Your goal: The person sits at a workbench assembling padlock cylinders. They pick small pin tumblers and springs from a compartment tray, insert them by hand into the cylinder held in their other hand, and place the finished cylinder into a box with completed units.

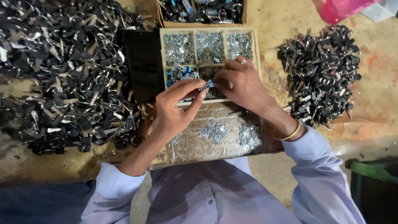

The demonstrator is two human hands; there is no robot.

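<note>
Overhead, head view:
Landmark: wooden compartment tray (257,49), holding small silvery metal parts.
Left hand (174,112): fingers pinched on a small dark piece with a blue end (207,86), over the tray's near edge.
Right hand (244,85): fingers curled closed, touching that same piece.
Big black key pile (62,70): left of the tray.
Smaller pile (319,70): right of it.

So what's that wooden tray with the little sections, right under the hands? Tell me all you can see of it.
The wooden tray is a shallow, pale, rectangular box split by thin slats into compartments. The three at the top each hold a heap of small silvery metal bits. One lower left holds blue and silver pieces; the one beside it is mostly hidden by the hands. It lies flat on the work surface, beside a black cloth. The right hand rests over it, and the left hand reaches its near edge.
</note>
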